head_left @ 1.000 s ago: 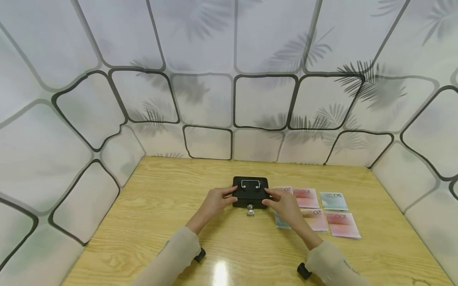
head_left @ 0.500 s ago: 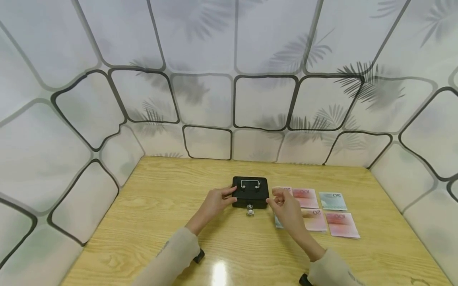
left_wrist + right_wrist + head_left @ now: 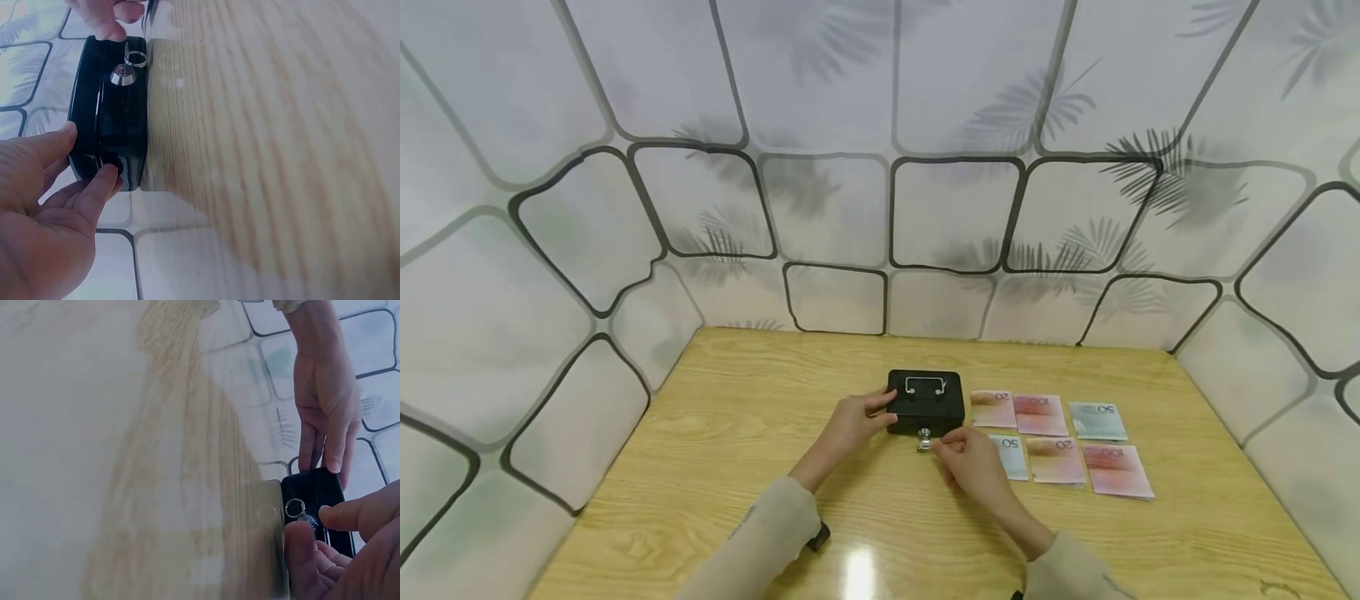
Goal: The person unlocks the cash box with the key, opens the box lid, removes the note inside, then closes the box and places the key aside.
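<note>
A small black cash box (image 3: 925, 402) with a wire handle on its lid rests on the wooden table. A silver lock sticks out of its front, with a key (image 3: 127, 53) in it and a ring (image 3: 295, 507) hanging from the key. My left hand (image 3: 852, 423) holds the box's left end, one digit at the lid edge and another on the side. Beside the front right corner is my right hand (image 3: 973, 467), its thumb and forefinger apart on either side of the key in the right wrist view. Its other fingers are bent in.
Right of the box lie several banknotes in two rows, among them a pink 100 note (image 3: 1118, 472), a 20 note (image 3: 1056, 461) and a bluish 50 note (image 3: 1097, 422). A patterned cloth wall (image 3: 955, 212) encloses the table (image 3: 737, 383) at the back and sides.
My right hand has left the box's right side and come round toward the front, down to the key. The left hand and the box stay put; more of the notes now shows.
</note>
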The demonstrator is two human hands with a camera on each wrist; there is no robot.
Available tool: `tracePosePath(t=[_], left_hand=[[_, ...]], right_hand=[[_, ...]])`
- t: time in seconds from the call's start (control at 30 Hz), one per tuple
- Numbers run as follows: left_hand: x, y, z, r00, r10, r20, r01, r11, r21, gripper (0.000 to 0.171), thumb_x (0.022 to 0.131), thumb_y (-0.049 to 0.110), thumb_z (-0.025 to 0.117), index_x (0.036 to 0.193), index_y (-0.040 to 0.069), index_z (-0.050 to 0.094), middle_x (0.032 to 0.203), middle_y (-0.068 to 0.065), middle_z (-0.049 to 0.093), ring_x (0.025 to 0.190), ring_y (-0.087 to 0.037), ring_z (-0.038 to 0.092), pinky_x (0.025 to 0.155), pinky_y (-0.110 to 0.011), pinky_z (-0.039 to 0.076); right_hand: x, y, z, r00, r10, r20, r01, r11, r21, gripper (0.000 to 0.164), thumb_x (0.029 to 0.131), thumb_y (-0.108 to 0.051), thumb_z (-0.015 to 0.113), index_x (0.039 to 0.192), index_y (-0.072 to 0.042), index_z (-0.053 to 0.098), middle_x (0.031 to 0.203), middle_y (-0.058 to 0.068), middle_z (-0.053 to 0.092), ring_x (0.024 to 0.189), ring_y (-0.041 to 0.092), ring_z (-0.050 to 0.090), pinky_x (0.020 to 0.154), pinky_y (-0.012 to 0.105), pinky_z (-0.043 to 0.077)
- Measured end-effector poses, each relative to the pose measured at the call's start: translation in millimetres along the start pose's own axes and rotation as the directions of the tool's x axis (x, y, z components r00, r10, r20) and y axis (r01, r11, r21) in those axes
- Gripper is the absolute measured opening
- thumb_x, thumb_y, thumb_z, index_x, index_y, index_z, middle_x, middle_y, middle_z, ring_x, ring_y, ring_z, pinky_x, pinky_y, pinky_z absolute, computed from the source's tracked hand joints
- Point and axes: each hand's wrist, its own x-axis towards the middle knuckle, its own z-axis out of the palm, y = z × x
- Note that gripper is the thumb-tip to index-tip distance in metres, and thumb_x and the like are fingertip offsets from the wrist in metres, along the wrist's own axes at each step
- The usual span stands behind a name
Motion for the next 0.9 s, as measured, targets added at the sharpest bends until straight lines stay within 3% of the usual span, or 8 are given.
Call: tracePosePath(t=[0.4,0.67,0.9], left_hand=[[-0.6,-1.1,0.2,1.0,-0.003,-0.003,0.003,1.0,-0.002,0.045,0.097,0.016,0.074,0.14,0.007,0.064,0.152,-0.017,0.05,0.128,-0.033,0.06,0.094,-0.037,0.055],[-0.4,0.5,0.1,1.0,-0.008,-0.009,0.008,1.0,0.01,0.045,0.097,0.015,0.074,0.14,0.008,0.064,0.151,-0.016,0.051,0.128,-0.033,0.06,0.093,-0.037,0.056],[1.2,-0.7,1.4,1.0,-0.013,-0.016,0.014,1.0,0.02,0.045,0.096,0.014,0.075,0.139,0.008,0.066,0.15,-0.015,0.053,0.129,-0.032,0.059,0.095,-0.038,0.054]], right_hand=[[3.5,1.7,11.5,0.998,0.051,0.021,-0.048,0.99,-0.134,0.019,0.093,-0.023,0.076,0.087,-0.005,0.077,0.059,-0.003,0.063,0.048,0.01,0.054,0.045,0.025,0.041],[3.7,-3.1,16.3,1.0,-0.011,-0.027,0.006,0.983,-0.186,0.015,0.088,-0.018,0.079,0.083,-0.005,0.072,0.065,-0.003,0.064,0.057,0.01,0.054,0.051,0.028,0.042],[5.1,-5.0,21.4,0.998,-0.049,-0.049,0.04,0.982,-0.182,0.014,0.085,-0.009,0.08,0.078,-0.007,0.068,0.062,-0.004,0.06,0.054,0.009,0.053,0.05,0.028,0.042]])
